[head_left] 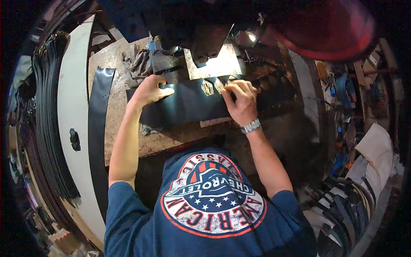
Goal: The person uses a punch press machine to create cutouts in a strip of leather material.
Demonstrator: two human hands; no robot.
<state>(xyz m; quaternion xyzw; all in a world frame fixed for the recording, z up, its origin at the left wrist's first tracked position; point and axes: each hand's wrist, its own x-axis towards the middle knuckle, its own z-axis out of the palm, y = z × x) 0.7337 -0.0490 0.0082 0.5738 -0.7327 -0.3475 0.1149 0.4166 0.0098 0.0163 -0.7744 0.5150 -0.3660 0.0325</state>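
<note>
A long black sheet [184, 105], smooth like leather, lies across the work surface in front of me. Several rounded holes are cut along its far edge, and the pale, worn surface shows through them. My left hand [152, 90] is at the sheet's left part, fingers curled and thumb over its far edge. Beside the holes, my right hand [243, 100] has its thumb and fingers drawn together at the sheet; the fingertips partly cover one hole. A metal watch [251, 126] is on the right wrist. Just beyond the holes is a brightly lit pale plate [214, 68].
A dark machine part hangs overhead, with a red rounded part [325, 34] at upper right. A crumpled cloth [139, 66] lies on the wooden table [115, 107]. Left are a black strip [99, 115], a white board [72, 107] and hanging dark strips [49, 107]. Scraps [342, 210] pile lower right.
</note>
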